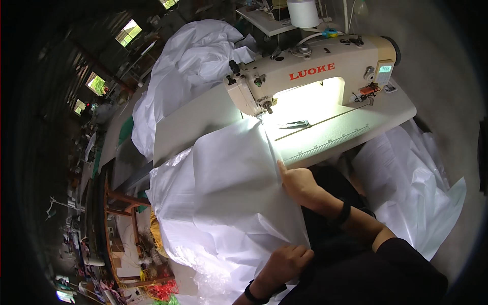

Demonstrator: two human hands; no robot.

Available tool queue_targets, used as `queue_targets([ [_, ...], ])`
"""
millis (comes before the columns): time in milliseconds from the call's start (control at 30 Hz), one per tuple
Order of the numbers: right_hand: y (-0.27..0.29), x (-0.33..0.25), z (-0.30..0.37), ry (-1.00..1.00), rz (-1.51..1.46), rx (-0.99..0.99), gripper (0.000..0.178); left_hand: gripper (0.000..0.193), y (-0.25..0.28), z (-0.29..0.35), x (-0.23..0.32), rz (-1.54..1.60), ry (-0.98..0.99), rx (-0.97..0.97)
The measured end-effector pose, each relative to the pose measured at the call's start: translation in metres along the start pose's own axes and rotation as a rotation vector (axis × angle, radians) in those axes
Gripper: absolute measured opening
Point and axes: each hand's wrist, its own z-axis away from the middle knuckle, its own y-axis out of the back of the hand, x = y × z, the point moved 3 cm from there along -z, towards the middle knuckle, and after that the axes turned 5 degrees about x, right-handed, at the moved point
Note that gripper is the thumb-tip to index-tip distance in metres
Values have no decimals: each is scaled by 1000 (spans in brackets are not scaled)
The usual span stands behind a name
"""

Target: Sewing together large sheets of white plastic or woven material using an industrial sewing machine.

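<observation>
A large white sheet (234, 178), plastic-looking and creased, runs from under the needle end of a beige sewing machine (315, 58) down toward my lap. At its right edge, close to the table's front, my right hand (300, 184) pinches the material, forefinger pointing up toward the needle. Lower down, my left hand (285, 263) is closed at the same edge, knuckles up; its fingertips are hidden. Both wrists wear dark bands. On the lit machine bed, right of the needle, lies a pair of thread snips (295, 124).
More white sheeting (195, 56) is heaped behind the table's left side, and another pile (406, 173) hangs at the right. A thread cone (303, 12) stands behind the machine. A wooden frame (122, 239) and coloured scraps (161, 290) are at lower left.
</observation>
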Motion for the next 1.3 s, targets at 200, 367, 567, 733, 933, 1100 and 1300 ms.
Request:
queue_targets([
  [200,-24,-6,-7,-17,363,-42,56,9,17,-11,-45,2,171,101],
  [367,-25,-1,-19,-29,252,-91,54,7,9,-39,-85,-117,186,95],
  [567,-30,5,-57,24,207,-10,49,7,-4,-70,-125,-299,208,166],
  [733,-36,15,-94,33,205,-11,40,4,2,-95,-157,-353,267,213],
  [933,-18,24,-123,-25,129,-94,35,44,-8,-100,-146,-192,410,264],
  [1100,35,37,-29,-36,-297,284,35,85,-10,-41,-99,104,594,289],
  [1300,7,25,86,-56,-573,-354,39,89,-51,29,-65,362,738,222],
])
